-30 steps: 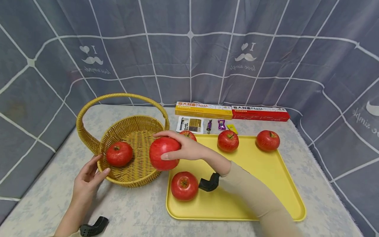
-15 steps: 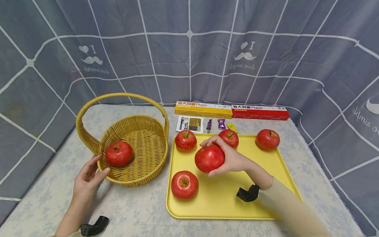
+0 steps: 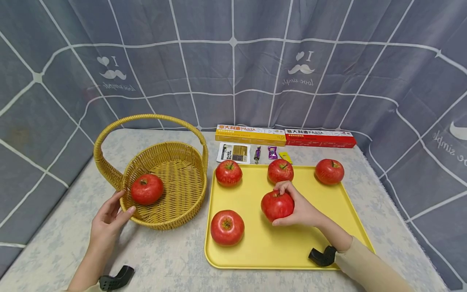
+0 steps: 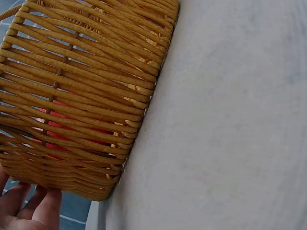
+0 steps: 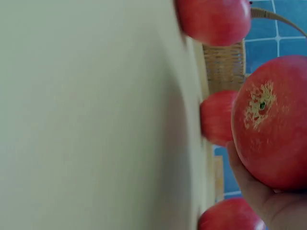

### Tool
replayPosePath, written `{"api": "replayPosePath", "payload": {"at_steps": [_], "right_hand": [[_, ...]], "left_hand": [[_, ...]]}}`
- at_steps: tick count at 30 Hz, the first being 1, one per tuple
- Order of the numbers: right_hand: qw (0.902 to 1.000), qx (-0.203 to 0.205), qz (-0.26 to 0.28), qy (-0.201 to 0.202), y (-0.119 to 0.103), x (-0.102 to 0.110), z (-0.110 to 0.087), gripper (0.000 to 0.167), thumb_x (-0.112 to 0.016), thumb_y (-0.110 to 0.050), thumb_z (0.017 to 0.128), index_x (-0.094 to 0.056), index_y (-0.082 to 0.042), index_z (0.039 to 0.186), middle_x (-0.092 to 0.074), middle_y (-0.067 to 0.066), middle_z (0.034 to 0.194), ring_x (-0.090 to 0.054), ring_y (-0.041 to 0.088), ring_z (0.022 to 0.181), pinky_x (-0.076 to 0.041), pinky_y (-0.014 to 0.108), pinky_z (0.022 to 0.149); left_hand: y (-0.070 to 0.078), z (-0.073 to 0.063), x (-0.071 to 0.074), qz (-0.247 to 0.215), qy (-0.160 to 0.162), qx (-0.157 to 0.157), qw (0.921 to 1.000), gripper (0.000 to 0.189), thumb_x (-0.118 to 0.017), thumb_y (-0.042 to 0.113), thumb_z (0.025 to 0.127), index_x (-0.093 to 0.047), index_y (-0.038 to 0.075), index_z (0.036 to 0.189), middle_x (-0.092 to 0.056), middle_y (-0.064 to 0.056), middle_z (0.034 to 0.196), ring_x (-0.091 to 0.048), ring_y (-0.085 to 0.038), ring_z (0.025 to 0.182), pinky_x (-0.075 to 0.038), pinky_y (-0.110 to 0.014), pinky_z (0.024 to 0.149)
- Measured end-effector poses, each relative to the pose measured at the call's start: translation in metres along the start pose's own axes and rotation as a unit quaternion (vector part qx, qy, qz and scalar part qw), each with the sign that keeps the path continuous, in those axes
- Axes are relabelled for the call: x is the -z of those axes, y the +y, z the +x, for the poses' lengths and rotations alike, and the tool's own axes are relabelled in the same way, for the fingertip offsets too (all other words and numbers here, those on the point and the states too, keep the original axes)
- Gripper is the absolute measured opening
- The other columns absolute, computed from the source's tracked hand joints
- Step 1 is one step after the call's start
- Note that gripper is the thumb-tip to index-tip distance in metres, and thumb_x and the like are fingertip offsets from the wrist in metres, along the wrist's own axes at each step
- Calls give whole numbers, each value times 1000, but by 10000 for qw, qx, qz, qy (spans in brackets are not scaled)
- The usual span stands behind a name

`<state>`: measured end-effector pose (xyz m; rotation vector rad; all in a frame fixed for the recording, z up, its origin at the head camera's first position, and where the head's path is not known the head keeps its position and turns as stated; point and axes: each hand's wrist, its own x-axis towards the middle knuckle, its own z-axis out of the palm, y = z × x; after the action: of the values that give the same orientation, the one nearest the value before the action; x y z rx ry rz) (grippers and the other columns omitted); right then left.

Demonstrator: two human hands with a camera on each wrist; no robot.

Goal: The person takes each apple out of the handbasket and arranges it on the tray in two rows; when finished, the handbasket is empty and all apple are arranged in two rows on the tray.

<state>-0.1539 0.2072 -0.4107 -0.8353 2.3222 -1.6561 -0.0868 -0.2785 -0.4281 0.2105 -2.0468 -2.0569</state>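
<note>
In the head view my right hand (image 3: 297, 209) grips a red apple (image 3: 277, 205) over the middle of the yellow tray (image 3: 317, 243). Its blossom end faces the camera in the right wrist view, where the apple (image 5: 273, 122) fills the right side. My left hand (image 3: 111, 219) holds the near-left rim of a wicker basket (image 3: 182, 215), thumb over the edge. One apple (image 3: 147, 189) lies inside the basket at the left. Through the weave (image 4: 81, 86), red shows in the left wrist view, with the left fingers at the lower corner.
Apples stand at the tray's front left (image 3: 227, 228), back left (image 3: 228, 173), back middle (image 3: 280, 170) and back right corner (image 3: 329, 171). Behind it lie a flat packet (image 3: 234, 153), small wrapped candies (image 3: 272, 152), a yellow pasta box (image 3: 250, 136) and a red one (image 3: 320, 138). A curtain hangs behind.
My right hand has carried the apple from beside the basket's right rim rightward and lower, over the tray's middle. My left hand and the basket have stayed put.
</note>
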Motion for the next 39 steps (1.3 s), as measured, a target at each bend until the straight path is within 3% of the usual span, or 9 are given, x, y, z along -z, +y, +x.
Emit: {"api": "replayPosePath", "payload": {"at_steps": [5, 9, 15, 21, 26, 32, 36, 39], "right_hand": [[9993, -271, -276, 14, 11, 1, -7, 62, -87, -14, 64, -37, -10, 100, -37, 8, 118, -38, 32, 115, -49, 31, 85], [9975, -468, -460, -249, 17, 3, -11, 73, -89, -15, 62, -37, -15, 114, -37, 5, 121, -40, 30, 116, -48, 35, 88], [9897, -566, -551, -1197, 19, 13, -15, 91, -88, -19, 64, -34, -22, 138, -40, 3, 133, -42, 24, 120, -45, 38, 94], [9753, -587, -318, -2103, 15, 25, -15, 88, -85, -15, 68, -31, -19, 138, -43, 2, 132, -40, 21, 122, -41, 34, 99], [9606, -616, -435, -2676, 10, 35, -11, 85, -83, -16, 70, -32, -21, 137, -44, 1, 132, -42, 18, 120, -40, 32, 99], [9432, -680, -778, -3157, -17, 51, 6, 78, -79, -20, 75, -36, -10, 140, -43, 9, 137, -41, 27, 126, -36, 42, 104], [9476, -533, -1116, -2946, -51, 52, 29, 68, -74, -24, 82, -40, -7, 138, -45, 10, 137, -43, 33, 125, -35, 50, 103], [9535, -223, -1245, -2734, -79, 45, 51, 61, -72, -24, 84, -43, -8, 135, -48, 5, 134, -46, 28, 123, -36, 46, 104]], "left_hand": [[2, -1, 0, -2, -1, 49, 10000, 61, -62, 3, 89, -37, 11, 144, -17, -2, 155, -14, -14, 141, -29, -9, 100], [3, 0, -1, -11, 17, 83, 10000, 60, -62, 3, 90, -37, 11, 144, -17, -1, 155, -14, -14, 141, -27, -11, 102], [4, 0, -1, -37, 51, 108, 9999, 60, -61, 1, 90, -37, 11, 144, -16, -2, 155, -13, -14, 141, -23, -13, 105], [4, 0, -1, -54, 69, 102, 9999, 60, -62, 0, 89, -38, 11, 144, -18, -1, 155, -14, -13, 141, -24, -13, 105], [3, 1, -2, 65, 84, 187, 9998, 61, -63, 3, 89, -37, 12, 144, -18, 0, 155, -14, -13, 141, -24, -13, 105], [3, 1, -2, 65, 112, 179, 9998, 62, -63, 2, 89, -37, 11, 144, -16, -2, 155, -13, -14, 141, -24, -13, 105], [3, 1, -2, 69, 101, 130, 9998, 61, -63, 3, 89, -37, 11, 144, -16, -2, 156, -14, -14, 141, -24, -13, 105], [3, 1, -2, 108, 98, 106, 9998, 61, -63, 3, 89, -38, 11, 144, -18, -2, 155, -15, -14, 141, -24, -13, 105]]}}
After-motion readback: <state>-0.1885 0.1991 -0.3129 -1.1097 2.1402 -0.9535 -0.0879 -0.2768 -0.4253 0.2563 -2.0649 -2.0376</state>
